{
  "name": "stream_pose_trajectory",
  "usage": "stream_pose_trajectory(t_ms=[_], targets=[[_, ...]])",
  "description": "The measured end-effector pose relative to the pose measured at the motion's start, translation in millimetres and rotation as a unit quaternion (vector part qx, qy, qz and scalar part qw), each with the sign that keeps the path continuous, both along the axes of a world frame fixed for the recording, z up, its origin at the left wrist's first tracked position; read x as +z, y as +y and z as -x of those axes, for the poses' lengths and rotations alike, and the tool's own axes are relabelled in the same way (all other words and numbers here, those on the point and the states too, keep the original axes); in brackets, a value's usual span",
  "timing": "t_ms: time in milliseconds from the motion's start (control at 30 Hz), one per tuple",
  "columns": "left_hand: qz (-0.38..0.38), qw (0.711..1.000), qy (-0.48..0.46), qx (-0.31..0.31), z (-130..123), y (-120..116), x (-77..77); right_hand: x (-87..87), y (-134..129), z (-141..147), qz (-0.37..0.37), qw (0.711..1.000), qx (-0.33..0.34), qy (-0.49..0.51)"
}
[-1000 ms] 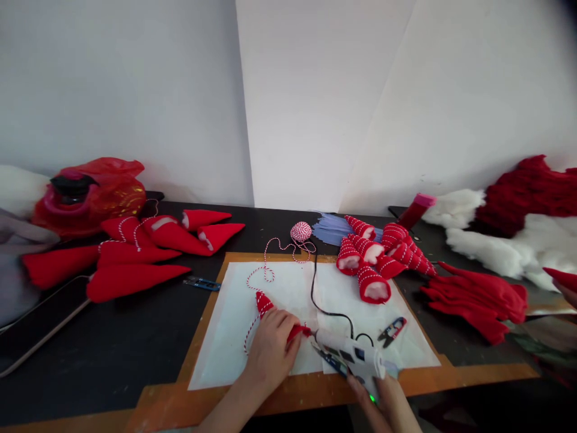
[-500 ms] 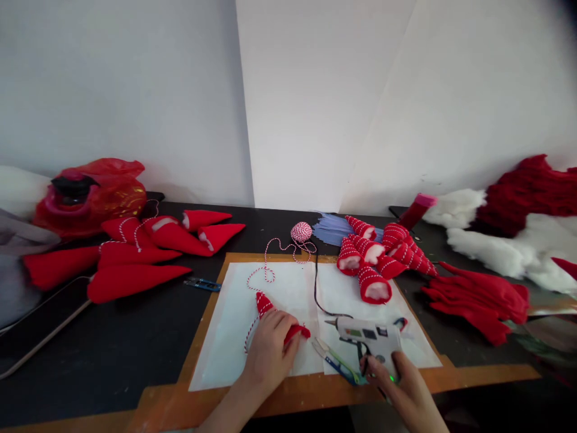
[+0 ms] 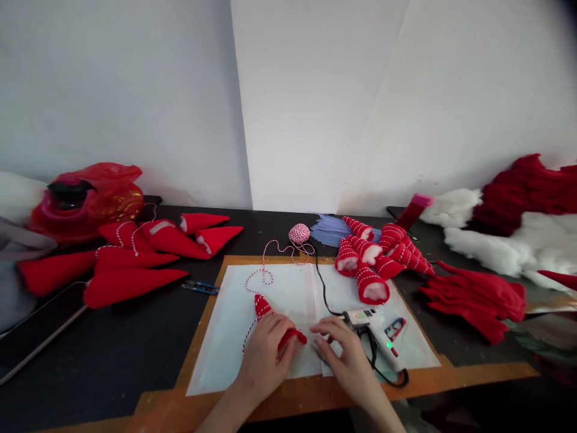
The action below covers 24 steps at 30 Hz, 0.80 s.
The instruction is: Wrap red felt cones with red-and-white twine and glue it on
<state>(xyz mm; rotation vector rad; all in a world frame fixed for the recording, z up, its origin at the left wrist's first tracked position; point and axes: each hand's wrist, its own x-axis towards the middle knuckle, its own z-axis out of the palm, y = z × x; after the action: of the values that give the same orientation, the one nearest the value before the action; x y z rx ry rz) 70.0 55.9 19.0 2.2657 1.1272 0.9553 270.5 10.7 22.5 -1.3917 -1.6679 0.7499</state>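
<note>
My left hand [image 3: 268, 349] is closed around a small red felt cone [image 3: 262, 305], whose tip and lower edge show past my fingers. Red-and-white twine [image 3: 247, 334] runs along the cone and loops over the paper to a twine ball [image 3: 299, 234]. My right hand [image 3: 340, 349] hovers just right of the cone, thumb and fingers curved and apart, with nothing clearly between them. It covers most of the thread snips lying beneath. Beside it a white glue gun [image 3: 378, 337] with a green light lies on its side on the white paper [image 3: 216, 355].
Stuffed twine-wrapped cones [image 3: 373, 285] are heaped at the back right, near red fabric pieces [image 3: 478, 300] and white stuffing [image 3: 491, 249]. Plain red cones [image 3: 135, 285] lie at left beside blue snips [image 3: 201, 287]. A black cord [image 3: 323, 285] crosses the paper.
My right hand has let go of the glue gun, which now lies on the paper, and has moved left toward the cone. My left hand still holds the cone in place.
</note>
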Motion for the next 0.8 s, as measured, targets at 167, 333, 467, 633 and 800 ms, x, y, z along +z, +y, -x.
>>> stream_pose_trajectory(t_ms=[167,333,467,633,800], targets=[[0.03,0.999,-0.006,-0.008,2.5,-1.5,-1.8,1.7,18.5,17.0,0.041,0.99,0.093,0.101],[0.034,0.999,-0.004,0.006,1.7,-0.9,-2.5,2.3,19.6,7.5,0.072,0.987,0.099,0.105],[0.021,1.0,-0.008,0.015,-0.3,0.6,-4.1,-0.8,13.4,3.8,0.079,0.987,0.089,0.106],[-0.016,0.999,-0.014,0.042,-1.2,0.8,-7.9,-7.1,6.2,7.5,0.095,0.985,0.065,0.129],[-0.013,0.998,-0.006,0.054,-2.4,0.6,-9.5,-14.9,6.8,14.3,0.096,0.981,0.023,0.164]])
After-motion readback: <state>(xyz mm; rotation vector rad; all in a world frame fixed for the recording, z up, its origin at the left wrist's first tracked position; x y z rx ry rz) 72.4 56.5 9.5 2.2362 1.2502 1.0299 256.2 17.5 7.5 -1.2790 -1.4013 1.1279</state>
